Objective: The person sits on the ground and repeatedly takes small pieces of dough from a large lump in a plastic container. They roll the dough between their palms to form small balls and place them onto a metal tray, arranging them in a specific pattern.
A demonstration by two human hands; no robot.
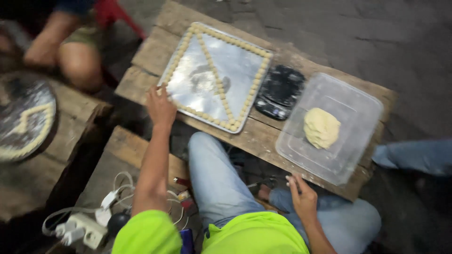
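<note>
Head view: left hand (160, 106) w/ fingers loosely curled at the tray (188, 82) corner, touching the dough balls (213, 70) along its edge. Right hand (302, 197) fingers spread, empty, just below the plastic tub (351, 106) rim; dough lump (321, 127) sits inside, bare tub floor around it.

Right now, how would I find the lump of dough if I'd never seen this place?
Find the long wooden plank across the person's knees. At its right end sits a clear plastic tub, beside a small black scale. The pale yellow lump of dough lies inside, much bigger than the tiny balls on the metal tray.
</note>
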